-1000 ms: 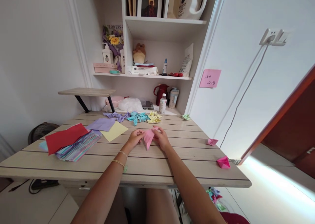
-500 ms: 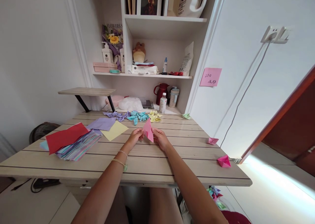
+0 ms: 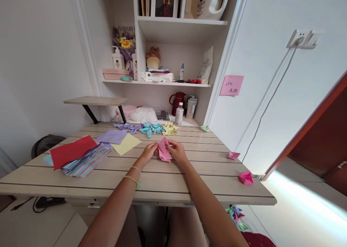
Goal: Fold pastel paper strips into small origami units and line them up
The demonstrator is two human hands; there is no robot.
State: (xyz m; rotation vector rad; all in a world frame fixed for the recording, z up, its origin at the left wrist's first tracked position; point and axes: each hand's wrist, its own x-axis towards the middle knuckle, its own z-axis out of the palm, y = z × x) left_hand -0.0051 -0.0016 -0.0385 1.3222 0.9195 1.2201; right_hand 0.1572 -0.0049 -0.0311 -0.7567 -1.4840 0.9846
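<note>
Both of my hands hold a pink folded paper point(image 3: 163, 150) low over the middle of the wooden table point(image 3: 151, 178). My left hand point(image 3: 148, 153) pinches its left edge. My right hand point(image 3: 177, 152) grips its right side, fingers curled over the top. The paper is partly folded, its lower end resting near the tabletop.
A stack of coloured sheets point(image 3: 85, 161) with a red sheet point(image 3: 71, 151), purple and yellow sheets lies at left. Folded purple, blue point(image 3: 152, 128) and yellow pieces line the far edge. Two pink folded pieces point(image 3: 245, 177) sit near the right edge. Shelves stand behind.
The pink paper was lifted upright half a second ago and is now lowered and tilted flat toward the table, with both hands still on it.
</note>
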